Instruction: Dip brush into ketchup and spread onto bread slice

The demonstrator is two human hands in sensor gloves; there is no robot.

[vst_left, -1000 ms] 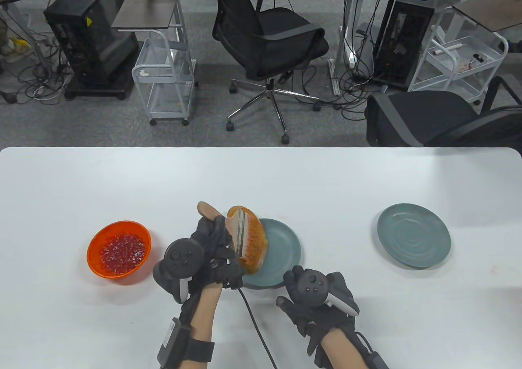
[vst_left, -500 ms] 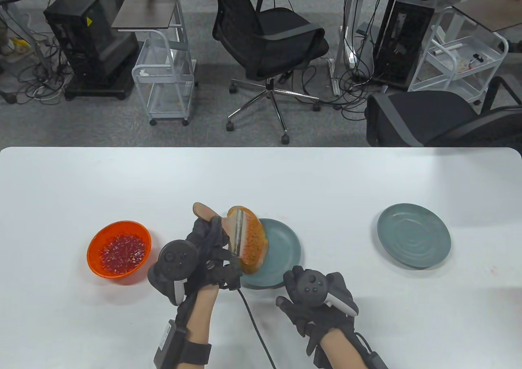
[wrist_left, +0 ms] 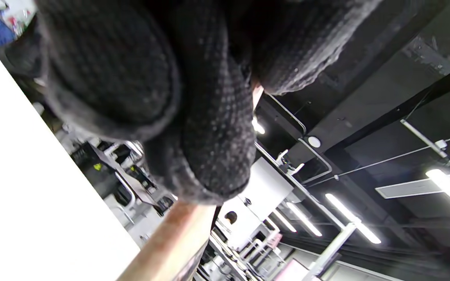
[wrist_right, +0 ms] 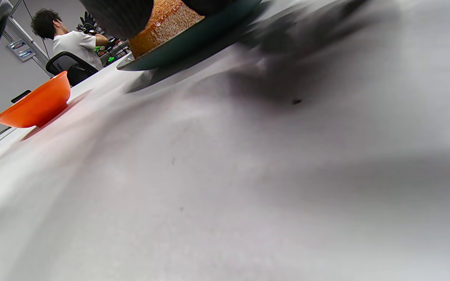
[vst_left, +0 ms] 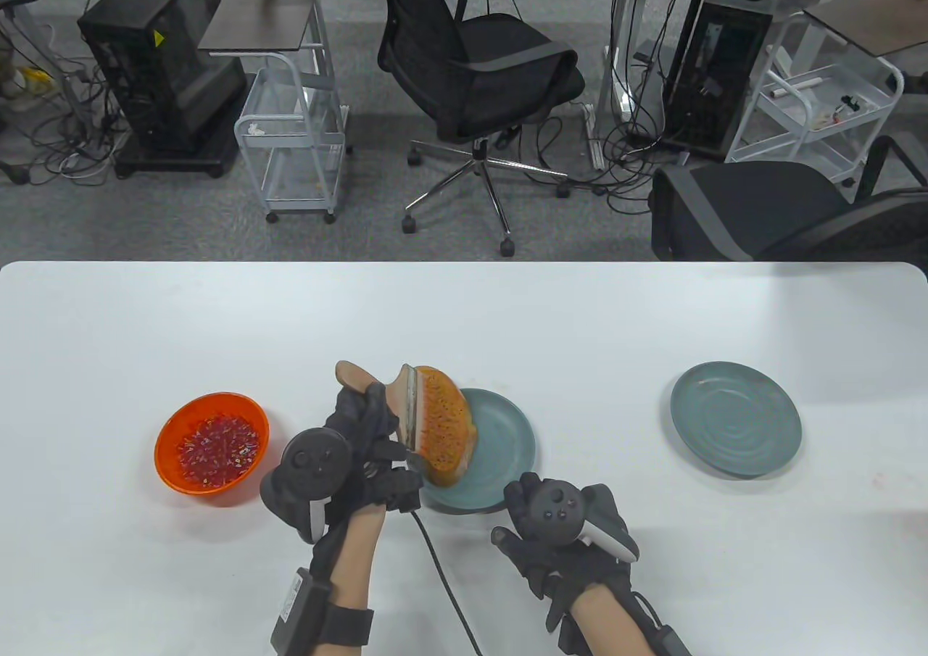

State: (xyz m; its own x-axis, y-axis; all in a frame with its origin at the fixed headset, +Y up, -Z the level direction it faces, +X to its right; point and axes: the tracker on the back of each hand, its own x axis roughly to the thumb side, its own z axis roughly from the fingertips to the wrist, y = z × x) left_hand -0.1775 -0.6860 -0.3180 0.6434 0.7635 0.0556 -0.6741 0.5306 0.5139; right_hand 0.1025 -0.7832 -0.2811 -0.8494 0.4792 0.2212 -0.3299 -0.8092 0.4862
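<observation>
Left hand [vst_left: 362, 446], in a black knit sensor glove, grips the wooden handle of a flat brush [vst_left: 402, 406] in the table view; the handle end juts out beyond the fingers, and the metal ferrule and bristles lie against the bread slice [vst_left: 444, 424]. This slice is porous, orange-red across its face, and stands tilted on edge over the left rim of a round, matte grey-green plate [vst_left: 507, 438]. Right hand [vst_left: 562, 540] lies near the plate's front edge, fingers loosely curled and holding nothing, well apart from the left hand. An orange plastic bowl [vst_left: 212, 442] of glossy red ketchup stand-in pieces [vst_left: 220, 447] sits left of the left hand. A second, similar plate [vst_left: 736, 418] lies well to the right on the smooth white table [vst_left: 145, 322].

Left wrist view: coarse-knit gloved fingers [wrist_left: 209, 148] fill the top of the frame, wrapped round the pale wooden handle [wrist_left: 166, 242], with the table's white edge at left.

Right wrist view: seen low across the table, the crumbly bread slice [wrist_right: 162, 23] rests on the dark plate rim [wrist_right: 193, 43], with the orange bowl [wrist_right: 37, 105] beyond; dark, blurred fingertips [wrist_right: 119, 11] show at the top edge, and their spread cannot be told here.
</observation>
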